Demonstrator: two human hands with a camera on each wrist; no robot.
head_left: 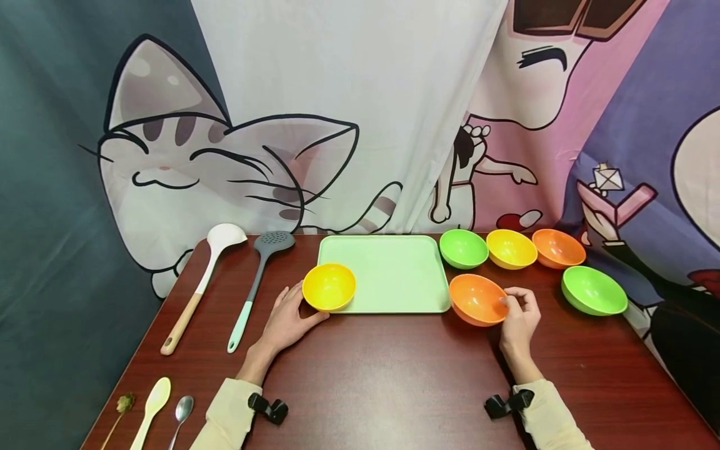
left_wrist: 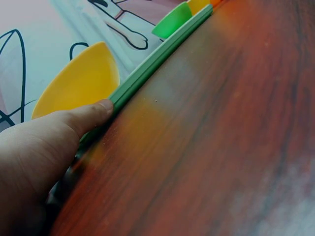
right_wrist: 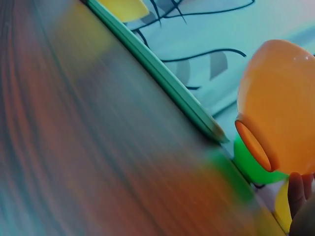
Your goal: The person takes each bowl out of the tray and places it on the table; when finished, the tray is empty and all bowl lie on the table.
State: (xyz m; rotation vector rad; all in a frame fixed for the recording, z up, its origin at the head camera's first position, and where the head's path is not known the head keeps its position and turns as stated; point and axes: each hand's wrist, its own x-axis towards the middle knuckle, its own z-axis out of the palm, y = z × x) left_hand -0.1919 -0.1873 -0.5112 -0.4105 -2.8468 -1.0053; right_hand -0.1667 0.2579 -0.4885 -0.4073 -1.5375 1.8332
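A yellow bowl stands upright over the front left corner of a pale green tray. My left hand holds it from the left, with the thumb stretched along its lower front by the tray edge and the other fingertips hidden behind the bowl. At the tray's front right corner, my right hand pinches the right rim of an orange bowl. That orange bowl is tilted, and its foot shows clear of the table in the right wrist view.
Beyond the orange bowl stand a green bowl, another yellow bowl, another orange bowl and a second green bowl. On the left lie a white ladle, a grey skimmer, a cream spoon and a metal spoon.
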